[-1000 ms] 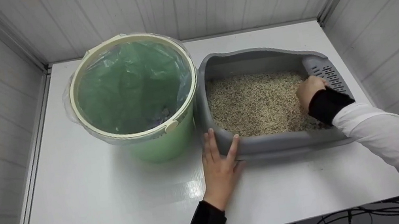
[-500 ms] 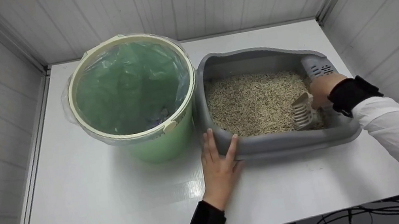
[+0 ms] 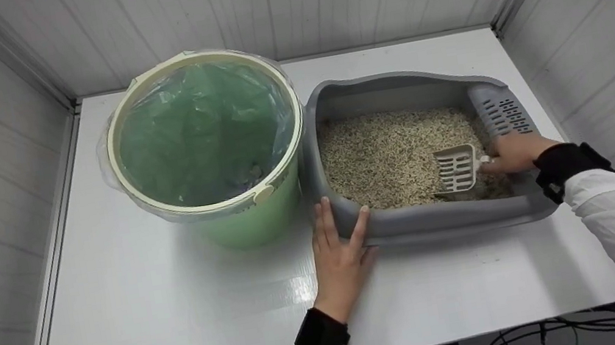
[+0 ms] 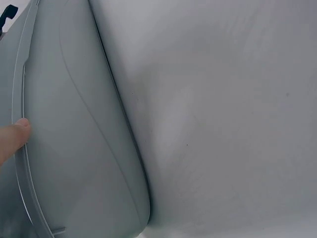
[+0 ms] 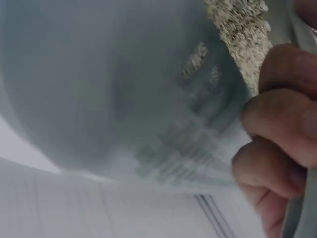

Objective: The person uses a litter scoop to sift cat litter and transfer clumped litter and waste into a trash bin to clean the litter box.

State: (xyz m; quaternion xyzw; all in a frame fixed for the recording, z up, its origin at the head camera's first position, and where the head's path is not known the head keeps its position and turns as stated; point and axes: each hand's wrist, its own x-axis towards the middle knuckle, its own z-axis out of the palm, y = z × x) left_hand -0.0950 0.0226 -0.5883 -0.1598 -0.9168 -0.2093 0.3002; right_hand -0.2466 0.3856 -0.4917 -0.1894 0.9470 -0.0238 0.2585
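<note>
My right hand grips the handle of a pale slotted litter scoop. The scoop's slotted head lies low over the litter, toward the right end of a grey litter box. Curled fingers wrap the handle in the right wrist view, and the scoop's head falls outside that view. With fingers spread and straight, my left hand rests on the box's near left corner. One fingertip touches the rim in the left wrist view.
A green bucket with a cream rim and a clear bag liner stands against the box's left side. Small dark scraps lie inside it. Panel walls enclose the white table at the back and sides; cables run below the front edge.
My right hand has drawn back to the right, over the box's perforated end. The scoop, hidden at first, then tilted, now shows its slotted head nearly flat. My left hand stays put.
</note>
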